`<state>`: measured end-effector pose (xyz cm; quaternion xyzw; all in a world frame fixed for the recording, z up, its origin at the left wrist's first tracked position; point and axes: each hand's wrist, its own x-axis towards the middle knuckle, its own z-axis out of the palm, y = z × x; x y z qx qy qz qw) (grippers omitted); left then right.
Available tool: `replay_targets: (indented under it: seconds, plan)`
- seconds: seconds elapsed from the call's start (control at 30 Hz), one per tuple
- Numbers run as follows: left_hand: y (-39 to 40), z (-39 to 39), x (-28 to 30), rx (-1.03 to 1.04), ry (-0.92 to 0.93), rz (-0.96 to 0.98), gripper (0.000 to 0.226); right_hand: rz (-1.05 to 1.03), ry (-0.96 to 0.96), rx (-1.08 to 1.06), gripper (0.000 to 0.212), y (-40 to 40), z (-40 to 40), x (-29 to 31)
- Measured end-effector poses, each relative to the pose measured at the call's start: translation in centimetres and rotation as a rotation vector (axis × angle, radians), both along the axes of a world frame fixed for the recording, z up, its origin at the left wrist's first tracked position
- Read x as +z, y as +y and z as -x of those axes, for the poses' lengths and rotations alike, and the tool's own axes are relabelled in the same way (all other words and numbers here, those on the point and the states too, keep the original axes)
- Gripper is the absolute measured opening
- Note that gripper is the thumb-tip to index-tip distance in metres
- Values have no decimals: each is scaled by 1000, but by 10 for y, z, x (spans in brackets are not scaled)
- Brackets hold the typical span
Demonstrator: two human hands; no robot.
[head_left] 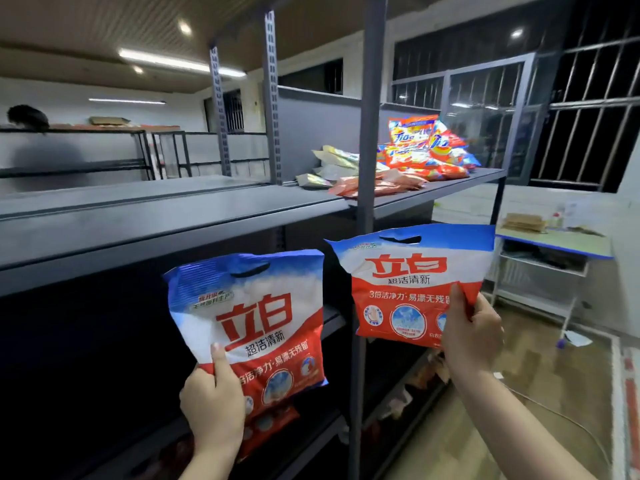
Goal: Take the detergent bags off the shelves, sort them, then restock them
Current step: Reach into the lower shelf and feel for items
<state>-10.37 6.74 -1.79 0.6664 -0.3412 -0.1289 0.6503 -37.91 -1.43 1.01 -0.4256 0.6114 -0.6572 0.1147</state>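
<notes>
Two soft red, white and blue plastic detergent bags were held up before the grey metal shelf [207, 216]. The left bag [256, 317] was pinched low by the left hand [211, 407], its fingers curled round the edge. The right bag [412, 282] was gripped at its bottom corner by the right hand [471, 334]. The bags looked floppy and a bit heavy, so the top handle holes seemed safer places to be held.

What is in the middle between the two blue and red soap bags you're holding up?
In the head view, a grey shelf post stands in the gap between the left bag and the right bag, behind them. Nothing else lies between them.

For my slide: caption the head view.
Left hand and right hand each hold up a detergent bag before a shelf.
</notes>
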Motion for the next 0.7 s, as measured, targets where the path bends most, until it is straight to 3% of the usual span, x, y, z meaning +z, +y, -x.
replay_targets:
  seconds: [0.17,0.57,0.7]
  plan:
    - [-29,66,20,-143,38,49,53,33,-52,-79,39,-20,61,6]
    - [-134,177,39,-304,231,135,43,74,-66,-182,32,-104,165,11]
    - [-186,213,42,-325,266,146,44,72,-56,-235,41,-153,197,14]
